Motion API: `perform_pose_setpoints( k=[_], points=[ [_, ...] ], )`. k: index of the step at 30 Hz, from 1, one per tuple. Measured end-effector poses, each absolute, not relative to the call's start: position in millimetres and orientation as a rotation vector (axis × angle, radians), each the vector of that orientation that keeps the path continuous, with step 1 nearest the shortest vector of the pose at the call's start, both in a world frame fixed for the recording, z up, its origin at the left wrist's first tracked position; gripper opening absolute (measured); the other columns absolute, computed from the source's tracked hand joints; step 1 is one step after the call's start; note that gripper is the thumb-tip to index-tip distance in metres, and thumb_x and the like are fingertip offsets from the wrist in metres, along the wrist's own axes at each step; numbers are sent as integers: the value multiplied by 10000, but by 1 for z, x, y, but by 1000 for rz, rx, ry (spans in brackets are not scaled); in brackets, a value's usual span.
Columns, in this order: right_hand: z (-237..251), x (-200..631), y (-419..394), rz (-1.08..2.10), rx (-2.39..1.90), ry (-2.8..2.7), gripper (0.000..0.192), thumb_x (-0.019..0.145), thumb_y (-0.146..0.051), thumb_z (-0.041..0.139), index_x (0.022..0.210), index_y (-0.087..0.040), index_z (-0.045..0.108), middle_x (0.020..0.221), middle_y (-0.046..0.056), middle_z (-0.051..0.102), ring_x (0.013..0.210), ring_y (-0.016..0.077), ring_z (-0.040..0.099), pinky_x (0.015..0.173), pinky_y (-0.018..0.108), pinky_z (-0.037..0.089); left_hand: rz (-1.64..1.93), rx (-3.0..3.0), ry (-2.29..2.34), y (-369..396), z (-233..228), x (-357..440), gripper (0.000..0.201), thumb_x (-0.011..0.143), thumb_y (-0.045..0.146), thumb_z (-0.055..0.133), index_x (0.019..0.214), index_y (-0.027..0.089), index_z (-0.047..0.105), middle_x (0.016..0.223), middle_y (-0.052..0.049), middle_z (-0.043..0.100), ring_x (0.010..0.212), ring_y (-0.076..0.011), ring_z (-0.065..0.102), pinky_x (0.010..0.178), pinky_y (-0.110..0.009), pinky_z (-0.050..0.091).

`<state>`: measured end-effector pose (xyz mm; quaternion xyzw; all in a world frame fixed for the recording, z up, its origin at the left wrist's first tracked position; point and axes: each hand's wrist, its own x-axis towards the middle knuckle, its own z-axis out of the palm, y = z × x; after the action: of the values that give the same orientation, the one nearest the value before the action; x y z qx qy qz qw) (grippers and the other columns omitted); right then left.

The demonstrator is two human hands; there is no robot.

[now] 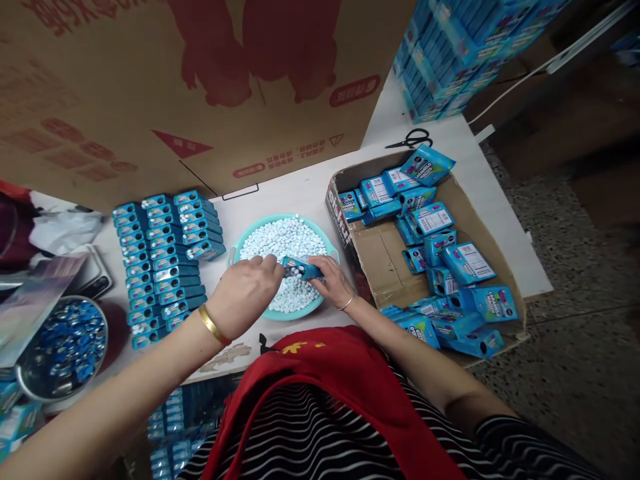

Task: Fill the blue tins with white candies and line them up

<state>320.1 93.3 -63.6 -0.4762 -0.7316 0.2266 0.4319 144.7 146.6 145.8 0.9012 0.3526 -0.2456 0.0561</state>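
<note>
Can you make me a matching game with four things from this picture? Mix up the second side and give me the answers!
Things
1. Gold bracelet
2. Scissors
3. Turquoise basin
4. Metal bowl

Places and states
A. Full of small white pieces
B. On the table, between the open carton and the tall stack of blue packs
C. Holding shiny blue pieces
D. Around the wrist of the left hand

Right pairs: 1-D, 2-B, 3-A, 4-C

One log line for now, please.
right hand: holding blue box | left hand: at box's open end | blue box: over basin | basin: white candies
</note>
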Motion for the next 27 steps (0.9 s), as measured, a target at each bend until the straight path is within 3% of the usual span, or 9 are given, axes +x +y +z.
perform_pose_setpoints(
  k=[5,7,10,16,21,27],
  points=[
    [-68,328,94,616,-1200,-1779,340,868,-213,556,1204,-213,501,1164,126,622,1108,262,576,946,473,484,-532,2623,1268,155,113,99,203,919,191,403,992,151,588,947,-95,606,832,-226,604,657,-325,475],
    [-69,333,94,654,-1222,-1735,355,870,-225,565,1218,-219,496,1166,120,619,1116,256,574,960,466,479,-524,2436,1397,157,77,72,194,914,249,434,1008,163,580,993,-92,605,845,-222,607,660,-315,470],
    [-70,337,95,703,-1282,-1660,380,868,-275,599,1228,-227,487,1159,109,617,1111,248,582,961,446,482,-547,2152,1498,152,11,53,119,853,189,503,937,158,582,985,-100,607,863,-235,612,697,-324,468],
    [-67,337,97,702,-1389,-1552,393,847,-360,643,1186,-226,497,1115,84,624,1037,231,611,905,388,505,-271,2090,1483,134,-78,100,173,885,165,428,1024,170,532,1108,-121,574,1018,-239,577,841,-346,459],
    [-65,338,95,691,-1483,-1461,375,843,-407,636,1134,-216,496,1025,58,617,933,209,610,818,349,514,-76,2045,1396,133,-88,101,188,861,171,443,1034,178,514,1022,-88,591,943,-217,591,832,-339,470],
    [-60,339,92,668,-1480,-1461,367,843,-401,631,1129,-213,497,1015,66,612,933,218,606,834,365,512,81,2036,1261,133,-31,67,222,896,290,459,1073,168,515,1006,-68,588,878,-180,575,802,-316,467]
  ],
)
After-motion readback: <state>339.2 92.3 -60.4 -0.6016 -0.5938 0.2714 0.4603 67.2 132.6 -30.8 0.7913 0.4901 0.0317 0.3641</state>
